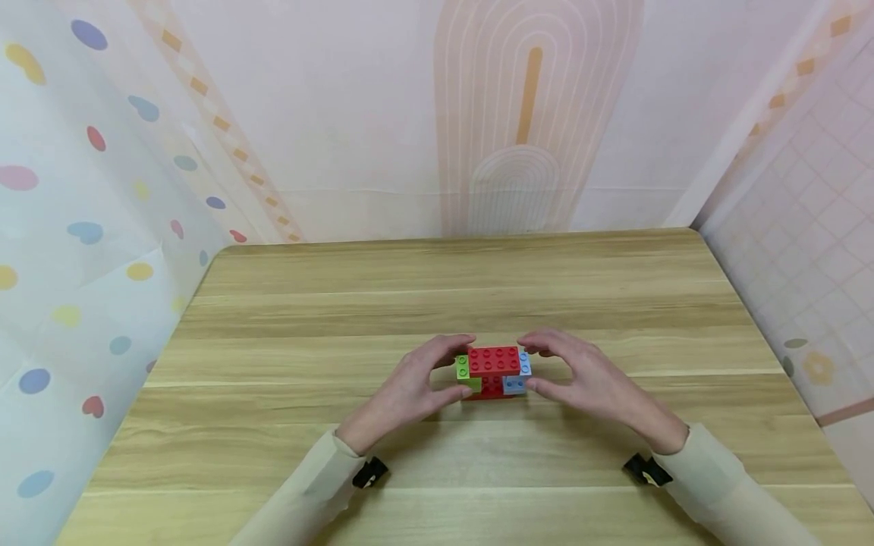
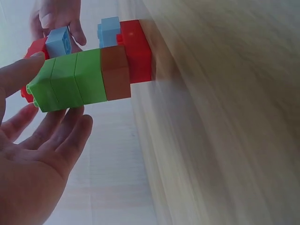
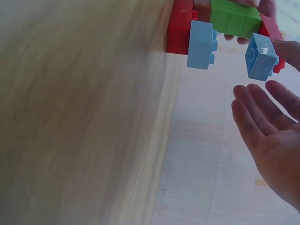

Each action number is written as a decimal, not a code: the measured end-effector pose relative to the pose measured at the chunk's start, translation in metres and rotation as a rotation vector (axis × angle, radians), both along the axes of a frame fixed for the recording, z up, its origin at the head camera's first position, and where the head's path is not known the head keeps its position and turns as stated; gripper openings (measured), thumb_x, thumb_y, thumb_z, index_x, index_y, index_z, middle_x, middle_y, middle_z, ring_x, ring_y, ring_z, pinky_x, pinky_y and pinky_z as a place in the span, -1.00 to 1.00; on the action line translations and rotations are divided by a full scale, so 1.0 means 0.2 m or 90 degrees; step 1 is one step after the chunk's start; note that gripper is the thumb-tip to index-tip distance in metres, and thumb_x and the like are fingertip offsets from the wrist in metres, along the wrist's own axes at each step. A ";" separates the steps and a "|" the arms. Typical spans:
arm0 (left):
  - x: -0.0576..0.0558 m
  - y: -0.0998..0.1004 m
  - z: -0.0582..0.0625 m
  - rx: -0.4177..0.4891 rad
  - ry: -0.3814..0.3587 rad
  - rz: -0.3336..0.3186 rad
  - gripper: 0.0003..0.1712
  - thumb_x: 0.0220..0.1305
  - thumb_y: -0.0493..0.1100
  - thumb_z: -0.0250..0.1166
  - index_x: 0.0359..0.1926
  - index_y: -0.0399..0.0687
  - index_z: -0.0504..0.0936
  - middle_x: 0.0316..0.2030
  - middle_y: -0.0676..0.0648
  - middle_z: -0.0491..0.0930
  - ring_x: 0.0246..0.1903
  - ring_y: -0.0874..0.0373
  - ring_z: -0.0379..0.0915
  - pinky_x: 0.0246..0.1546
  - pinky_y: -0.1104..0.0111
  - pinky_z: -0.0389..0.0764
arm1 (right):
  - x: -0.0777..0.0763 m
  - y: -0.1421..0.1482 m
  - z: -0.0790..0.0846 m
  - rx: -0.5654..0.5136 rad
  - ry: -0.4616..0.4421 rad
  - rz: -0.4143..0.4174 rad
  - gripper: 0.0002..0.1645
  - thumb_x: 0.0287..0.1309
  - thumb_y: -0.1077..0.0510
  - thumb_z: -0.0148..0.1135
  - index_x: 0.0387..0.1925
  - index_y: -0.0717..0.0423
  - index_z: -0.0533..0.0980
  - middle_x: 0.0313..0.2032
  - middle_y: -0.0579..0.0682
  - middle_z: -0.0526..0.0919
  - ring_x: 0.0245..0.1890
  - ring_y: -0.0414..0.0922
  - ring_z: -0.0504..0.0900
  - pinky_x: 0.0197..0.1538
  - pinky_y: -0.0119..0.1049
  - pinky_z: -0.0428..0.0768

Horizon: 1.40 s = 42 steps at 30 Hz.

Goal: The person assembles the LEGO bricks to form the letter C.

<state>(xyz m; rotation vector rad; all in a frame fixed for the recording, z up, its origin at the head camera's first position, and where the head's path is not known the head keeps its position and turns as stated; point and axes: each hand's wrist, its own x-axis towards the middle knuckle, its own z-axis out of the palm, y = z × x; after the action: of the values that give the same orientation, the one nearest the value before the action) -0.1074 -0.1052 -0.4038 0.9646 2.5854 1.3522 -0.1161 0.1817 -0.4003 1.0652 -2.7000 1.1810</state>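
A small toy brick structure (image 1: 493, 362) stands on the table between both hands. Its long red top brick (image 1: 494, 359) spans a green stack at left and an upper light blue brick (image 3: 260, 57) at right. My left hand (image 1: 404, 385) grips the top of the green bricks (image 2: 75, 79), thumb on one side and fingers on the other. With thumb and index finger, my right hand (image 1: 592, 381) pinches the upper light blue brick; its other fingers stand apart. A gap separates that brick from the lower light blue brick (image 3: 200, 45), which sits on the red base brick (image 2: 137, 51).
The wood-grain table (image 1: 328, 303) reaches back to a patterned cloth wall (image 1: 355, 114). Spotted cloth (image 1: 102, 303) hangs along the left side, and checked cloth (image 1: 819, 227) along the right. A brown brick (image 2: 116, 75) lies between the green stack and the base.
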 end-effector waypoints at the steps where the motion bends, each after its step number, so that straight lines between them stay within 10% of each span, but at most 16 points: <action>1: 0.00 0.00 0.00 0.000 -0.003 0.001 -0.23 0.13 -0.27 0.44 0.34 -0.11 0.32 0.13 -0.09 0.48 0.12 0.08 0.46 0.09 0.25 0.53 | 0.00 0.00 0.00 -0.002 0.001 -0.001 -0.38 0.15 -0.02 0.38 0.20 0.06 0.45 0.12 -0.09 0.54 0.05 -0.13 0.56 0.07 -0.14 0.57; 19: -0.07 0.00 -0.01 0.041 -0.074 0.066 -0.24 0.19 -0.33 0.38 0.35 -0.06 0.22 0.00 -0.08 0.53 -0.02 0.07 0.58 -0.01 0.32 0.59 | -0.05 -0.03 0.03 -0.017 -0.080 -0.037 -0.46 0.23 0.08 0.31 0.22 0.10 0.44 0.06 -0.03 0.60 -0.03 -0.11 0.62 0.04 -0.04 0.59; 42: -0.21 0.00 -0.04 0.001 -0.044 0.117 -0.48 0.30 -0.19 0.31 0.25 0.10 0.43 0.10 -0.03 0.56 -0.06 0.16 0.59 -0.07 0.36 0.61 | -0.23 -0.07 0.01 -0.052 -0.148 -0.068 -0.59 0.16 0.24 0.34 0.05 0.10 0.48 -0.01 0.04 0.60 -0.08 -0.07 0.66 -0.03 -0.20 0.64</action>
<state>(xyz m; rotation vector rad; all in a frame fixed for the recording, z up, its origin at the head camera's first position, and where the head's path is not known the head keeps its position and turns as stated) -0.1485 -0.1055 -0.4111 0.6821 2.6758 1.4016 -0.1612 0.1673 -0.3987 0.8097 -2.8040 1.4654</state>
